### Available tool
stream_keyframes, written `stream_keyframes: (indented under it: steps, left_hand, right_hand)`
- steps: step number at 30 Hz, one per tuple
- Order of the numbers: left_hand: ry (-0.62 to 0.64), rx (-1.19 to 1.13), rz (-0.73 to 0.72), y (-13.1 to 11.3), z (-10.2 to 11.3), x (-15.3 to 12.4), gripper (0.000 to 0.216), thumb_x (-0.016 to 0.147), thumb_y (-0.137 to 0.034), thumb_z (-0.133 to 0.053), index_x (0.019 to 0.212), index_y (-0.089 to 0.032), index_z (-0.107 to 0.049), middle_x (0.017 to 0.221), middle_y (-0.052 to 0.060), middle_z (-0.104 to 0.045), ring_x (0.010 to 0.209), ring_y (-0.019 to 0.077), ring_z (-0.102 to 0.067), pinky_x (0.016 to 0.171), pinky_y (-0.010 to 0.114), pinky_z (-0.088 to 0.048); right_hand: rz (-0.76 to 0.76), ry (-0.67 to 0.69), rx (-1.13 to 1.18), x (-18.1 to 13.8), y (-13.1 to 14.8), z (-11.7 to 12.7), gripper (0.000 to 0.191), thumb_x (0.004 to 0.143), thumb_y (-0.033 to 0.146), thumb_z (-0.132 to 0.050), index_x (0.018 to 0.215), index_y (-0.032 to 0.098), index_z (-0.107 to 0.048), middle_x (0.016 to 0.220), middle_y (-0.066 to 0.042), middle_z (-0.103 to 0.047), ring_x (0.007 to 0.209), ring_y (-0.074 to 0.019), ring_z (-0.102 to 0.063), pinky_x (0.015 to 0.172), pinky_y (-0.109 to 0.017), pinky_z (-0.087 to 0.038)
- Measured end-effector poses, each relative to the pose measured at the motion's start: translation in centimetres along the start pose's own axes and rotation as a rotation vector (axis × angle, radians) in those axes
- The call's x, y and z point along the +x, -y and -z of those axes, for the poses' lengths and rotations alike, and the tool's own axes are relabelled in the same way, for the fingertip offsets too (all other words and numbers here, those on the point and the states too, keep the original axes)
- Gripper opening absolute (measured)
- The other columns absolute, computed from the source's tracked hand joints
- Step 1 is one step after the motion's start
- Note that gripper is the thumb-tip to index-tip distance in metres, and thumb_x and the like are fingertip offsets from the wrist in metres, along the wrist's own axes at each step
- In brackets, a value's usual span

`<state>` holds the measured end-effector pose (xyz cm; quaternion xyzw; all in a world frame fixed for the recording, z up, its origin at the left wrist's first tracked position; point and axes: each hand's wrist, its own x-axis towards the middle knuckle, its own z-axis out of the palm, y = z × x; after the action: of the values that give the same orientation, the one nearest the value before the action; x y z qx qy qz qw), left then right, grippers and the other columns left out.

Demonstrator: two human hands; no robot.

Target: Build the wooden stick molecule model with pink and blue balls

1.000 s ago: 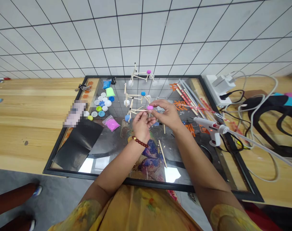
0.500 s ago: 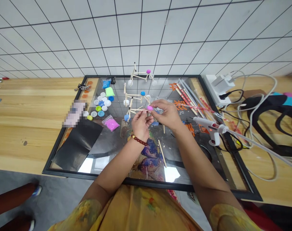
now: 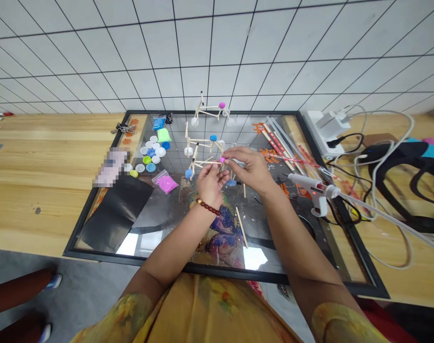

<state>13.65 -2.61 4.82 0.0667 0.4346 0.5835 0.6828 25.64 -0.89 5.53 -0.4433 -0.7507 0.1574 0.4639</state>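
Note:
My left hand [image 3: 209, 183] is closed, its fingertips pinching the near end of a small stick model [image 3: 198, 163] shaped like a bike. A blue bottle cap [image 3: 189, 174] forms its left wheel, and another blue cap [image 3: 231, 183] shows beneath my right hand. My right hand [image 3: 247, 166] has thumb and fingers pressed round a pink clay lump [image 3: 222, 159] on top of the model, partly covering it. Just behind stands a similar stick model [image 3: 198, 141] with white cap wheels and a blue lump. Farther back, a third one [image 3: 209, 112] carries a pink lump.
Several bottle caps [image 3: 150, 152] and a bag of pink clay [image 3: 166, 183] lie left, near a black sheet [image 3: 116, 212]. At right are a glue gun [image 3: 315, 190], bundled sticks [image 3: 279, 145], a power strip [image 3: 318, 133] and cables. One loose stick [image 3: 241, 226] lies in front.
My right fingers have closed farther over the pink clay lump, covering more of it. My left hand keeps its pinch on the stick model, almost unmoved.

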Motion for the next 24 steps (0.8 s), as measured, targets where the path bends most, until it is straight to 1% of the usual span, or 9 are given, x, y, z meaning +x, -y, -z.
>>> stream_keyframes:
  steps: [6, 11, 16, 20, 24]
  left_hand:
    - [0.002, -0.016, 0.007, 0.06, 0.02, 0.21, 0.006, 0.084, -0.012, -0.064, 0.083, -0.016, -0.058, 0.062, -0.003, -0.064, 0.052, 0.0079, -0.064, 0.058, 0.018, -0.050]
    - [0.003, -0.026, 0.016, 0.03, 0.03, 0.21, 0.007, 0.082, -0.013, -0.066, 0.082, -0.015, -0.059, 0.064, -0.002, -0.065, 0.053, 0.0077, -0.064, 0.060, 0.019, -0.050]
    - [-0.008, -0.026, 0.022, -0.05, -0.07, 0.06, 0.007, 0.084, -0.012, -0.063, 0.081, -0.015, -0.059, 0.062, -0.002, -0.065, 0.052, 0.0076, -0.063, 0.060, 0.019, -0.050]
    - [-0.014, -0.023, 0.021, -0.02, -0.09, 0.06, 0.008, 0.083, -0.012, -0.065, 0.080, -0.016, -0.059, 0.063, -0.002, -0.065, 0.053, 0.0079, -0.063, 0.061, 0.020, -0.050]
    - [0.002, -0.014, 0.011, -0.01, 0.02, 0.03, 0.008, 0.085, -0.012, -0.062, 0.080, -0.016, -0.059, 0.063, -0.002, -0.064, 0.054, 0.0079, -0.063, 0.062, 0.021, -0.050]
  right_hand:
    - [-0.031, 0.008, -0.012, 0.03, 0.20, -0.11, 0.016, 0.088, 0.031, -0.060, 0.090, 0.022, -0.074, 0.091, -0.007, -0.074, 0.088, -0.0203, -0.069, 0.083, -0.035, -0.053]
    - [-0.060, 0.022, -0.025, -0.04, 0.14, -0.22, 0.014, 0.085, 0.030, -0.061, 0.090, 0.021, -0.072, 0.093, -0.007, -0.073, 0.090, -0.0206, -0.068, 0.085, -0.036, -0.052]
    - [-0.092, 0.038, 0.001, -0.07, -0.13, -0.23, 0.013, 0.083, 0.027, -0.063, 0.089, 0.020, -0.072, 0.094, -0.008, -0.073, 0.091, -0.0208, -0.068, 0.085, -0.035, -0.052]
    - [-0.120, 0.043, 0.012, -0.09, -0.36, -0.31, 0.012, 0.082, 0.027, -0.064, 0.088, 0.020, -0.072, 0.093, -0.007, -0.073, 0.090, -0.0212, -0.068, 0.085, -0.036, -0.052]
    - [-0.115, 0.044, 0.011, -0.19, -0.49, -0.32, 0.014, 0.082, 0.028, -0.064, 0.090, 0.020, -0.072, 0.095, -0.008, -0.073, 0.091, -0.0214, -0.068, 0.086, -0.037, -0.052]
